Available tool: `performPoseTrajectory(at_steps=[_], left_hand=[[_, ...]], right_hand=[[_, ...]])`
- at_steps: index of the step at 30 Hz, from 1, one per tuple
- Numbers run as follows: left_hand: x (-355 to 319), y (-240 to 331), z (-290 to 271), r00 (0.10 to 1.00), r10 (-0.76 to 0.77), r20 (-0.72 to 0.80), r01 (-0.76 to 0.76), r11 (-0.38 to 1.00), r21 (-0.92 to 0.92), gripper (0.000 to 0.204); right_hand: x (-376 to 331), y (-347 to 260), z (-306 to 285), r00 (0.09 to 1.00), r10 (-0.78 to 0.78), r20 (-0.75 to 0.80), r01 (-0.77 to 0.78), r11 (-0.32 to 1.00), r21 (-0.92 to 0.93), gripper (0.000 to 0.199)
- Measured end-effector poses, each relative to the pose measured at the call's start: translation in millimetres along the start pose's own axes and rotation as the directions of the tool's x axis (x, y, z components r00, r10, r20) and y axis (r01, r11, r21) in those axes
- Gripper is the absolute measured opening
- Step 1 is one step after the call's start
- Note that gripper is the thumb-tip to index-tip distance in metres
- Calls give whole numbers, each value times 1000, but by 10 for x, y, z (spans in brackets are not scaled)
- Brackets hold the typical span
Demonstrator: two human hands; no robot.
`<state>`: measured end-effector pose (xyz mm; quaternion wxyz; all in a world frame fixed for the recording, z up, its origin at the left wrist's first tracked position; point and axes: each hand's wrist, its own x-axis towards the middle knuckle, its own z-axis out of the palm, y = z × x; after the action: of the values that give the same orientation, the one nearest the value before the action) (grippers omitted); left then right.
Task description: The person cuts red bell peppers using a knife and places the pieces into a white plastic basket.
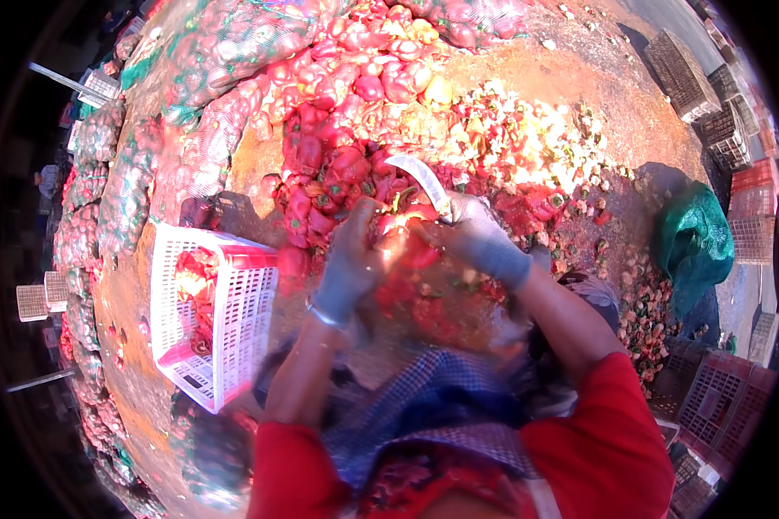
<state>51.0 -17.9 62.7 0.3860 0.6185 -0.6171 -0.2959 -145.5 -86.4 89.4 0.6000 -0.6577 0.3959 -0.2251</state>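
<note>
Both hands wear grey knit gloves. The left hand [352, 259] curls around a glossy red bell pepper [404, 246], held just above the heap of red peppers [346, 104] on the ground. The right hand [480, 235] is clenched on the handle of a curved pale-bladed knife [420, 177], the blade pointing up and away. A white slotted plastic crate [234, 320] with a few peppers in it stands to the left.
</note>
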Motion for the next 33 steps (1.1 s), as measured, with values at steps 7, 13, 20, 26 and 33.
performPoseTrajectory(at_steps=[7, 13, 20, 26, 33], left_hand=[[53, 211, 5, 993, -114, 30, 116, 988, -98, 35], [-22, -168, 165, 991, 31, -131, -37, 998, -43, 22], [-30, -63, 101, 999, 8, -49, -7, 999, 32, 48], [-29, 237, 15, 996, -79, -34, 71, 978, -197, 17], [27, 351, 9, 989, -138, -54, 113, 939, -326, 13]], right_hand=[[-73, 161, 124, 867, -482, -128, 349, 770, -535, 35], [-114, 198, 226, 836, -528, -152, 318, 690, -650, 28], [-49, 299, 194, 824, -500, -268, 317, 798, -513, 21], [-16, 363, 161, 994, -7, -113, 53, 911, 408, 19], [16, 264, 33, 995, -71, -73, 90, 948, 304, 24]])
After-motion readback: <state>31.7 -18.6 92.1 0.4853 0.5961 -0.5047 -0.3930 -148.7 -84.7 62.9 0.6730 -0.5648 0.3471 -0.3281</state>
